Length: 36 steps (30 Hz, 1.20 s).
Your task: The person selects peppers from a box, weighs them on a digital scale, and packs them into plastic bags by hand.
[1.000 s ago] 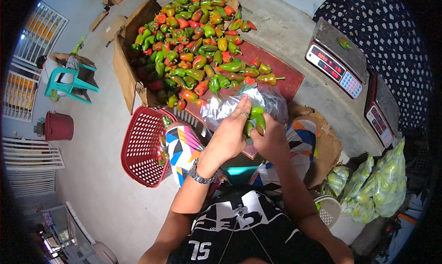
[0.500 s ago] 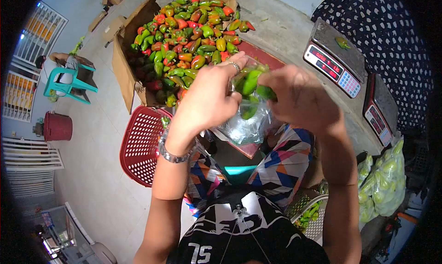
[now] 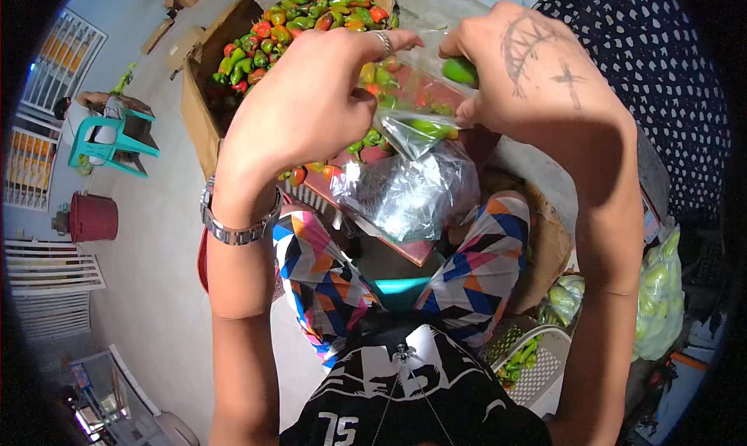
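Observation:
My left hand (image 3: 315, 96), with a ring and a wrist watch, is closed on one side of a clear plastic bag (image 3: 424, 92). My right hand (image 3: 537, 76) is closed at the bag's other side, with a green pepper (image 3: 461, 71) by its fingers; whether the pepper is inside the plastic is hard to tell. Another green pepper (image 3: 430, 128) shows through plastic beneath the hands. Below it, a heap of clear plastic bags (image 3: 412, 189) lies on a red board (image 3: 408, 247) in front of my knees.
A cardboard box (image 3: 198, 123) full of red and green peppers (image 3: 268, 37) stands beyond my left hand. At lower right are a basket (image 3: 552, 360) with green peppers and bagged pale-green produce (image 3: 660, 306). A person sits by a teal chair (image 3: 97, 138) at far left.
Both hands have risen and spread apart, stretching the clear bag between them. The green peppers at my right fingers have shifted. My arms now cover most of the scales and the red basket.

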Available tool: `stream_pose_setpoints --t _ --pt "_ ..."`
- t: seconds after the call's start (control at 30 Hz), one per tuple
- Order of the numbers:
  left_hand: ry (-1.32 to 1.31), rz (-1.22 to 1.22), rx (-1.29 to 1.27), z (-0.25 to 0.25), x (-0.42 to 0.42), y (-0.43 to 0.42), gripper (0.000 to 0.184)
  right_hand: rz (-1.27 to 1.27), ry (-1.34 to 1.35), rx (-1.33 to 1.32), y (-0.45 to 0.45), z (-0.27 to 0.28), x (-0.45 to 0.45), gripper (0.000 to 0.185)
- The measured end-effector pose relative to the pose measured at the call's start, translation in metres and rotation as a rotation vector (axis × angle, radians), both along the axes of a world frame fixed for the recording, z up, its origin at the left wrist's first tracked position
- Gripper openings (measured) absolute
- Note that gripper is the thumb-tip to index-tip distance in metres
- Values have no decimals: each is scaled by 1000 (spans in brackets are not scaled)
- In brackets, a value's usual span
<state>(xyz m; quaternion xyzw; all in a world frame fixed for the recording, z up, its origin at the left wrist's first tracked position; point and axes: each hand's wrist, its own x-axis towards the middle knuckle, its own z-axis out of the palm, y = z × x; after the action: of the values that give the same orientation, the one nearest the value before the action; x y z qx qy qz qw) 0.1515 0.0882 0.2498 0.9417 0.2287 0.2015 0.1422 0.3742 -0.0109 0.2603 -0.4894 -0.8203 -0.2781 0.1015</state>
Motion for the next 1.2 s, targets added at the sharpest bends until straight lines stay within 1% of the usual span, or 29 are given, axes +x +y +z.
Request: stream_pose_setpoints --t 0.07,0.13,0.2,0.23,0.27,0.3,0.33,0.43,0.47,0.57,0.67,0.77,0.8,0.87,0.93,0.97,1.03,1.1,1.13,1.17,1.2 --pt "5 21 -54 3 -3 3 69 -109 18 -59 2 5 -3 50" --pt "41 46 -122 5 -3 4 67 -225 160 -208 4 17 -15 52" --pt "106 73 -200 8 0 5 63 -126 89 -119 6 3 -6 55" --pt "151 41 -175 2 2 6 62 -78 54 -74 8 -8 0 57" --pt "194 8 -147 -9 3 8 62 -16 -54 -11 12 -25 6 46" --pt "235 -23 -119 -13 4 9 61 47 -164 52 16 -31 3 35" --pt "202 17 -188 -10 3 8 58 -73 135 -246 9 -35 -1 61" --pt "122 -16 -226 -20 -3 10 82 -223 255 -335 3 -20 -7 66" --pt "121 -14 -214 -21 -3 9 83 -279 277 -430 5 -15 -11 66" --pt "121 7 -196 -22 -3 8 84 -180 325 -331 7 -32 -6 61" --pt "138 89 -319 -16 2 -3 84 -132 395 -354 11 -43 -2 51" --pt "-75 -29 -235 -45 2 -15 80 -150 813 -633 15 -56 -10 34" --pt "-151 -41 -185 -58 5 -21 78 -112 1176 -900 11 -69 -10 29" --pt "-242 -44 -150 -81 10 -40 74 17 1728 -1242 -9 -91 0 29" --pt "-233 -24 -238 -99 14 -68 70 123 2249 -1288 -32 -124 -11 31" --pt "-164 -6 -387 -98 13 -85 67 152 2488 -1146 -48 -151 -26 32" --pt "-165 -114 -788 -121 10 -108 62 56 2843 -926 -64 -194 -49 35" --pt "-183 -169 -488 -150 23 -134 61 -198 3069 -784 -67 -219 -69 38" --pt "-44 -191 -280 -153 26 -143 64 -298 3104 -591 -66 -205 -82 38" --pt "0 -209 -250 -153 24 -148 63 -112 2931 -681 -69 -241 -77 42" --pt "44 -229 -219 -153 23 -154 63 61 2745 -755 -72 -305 -66 46"
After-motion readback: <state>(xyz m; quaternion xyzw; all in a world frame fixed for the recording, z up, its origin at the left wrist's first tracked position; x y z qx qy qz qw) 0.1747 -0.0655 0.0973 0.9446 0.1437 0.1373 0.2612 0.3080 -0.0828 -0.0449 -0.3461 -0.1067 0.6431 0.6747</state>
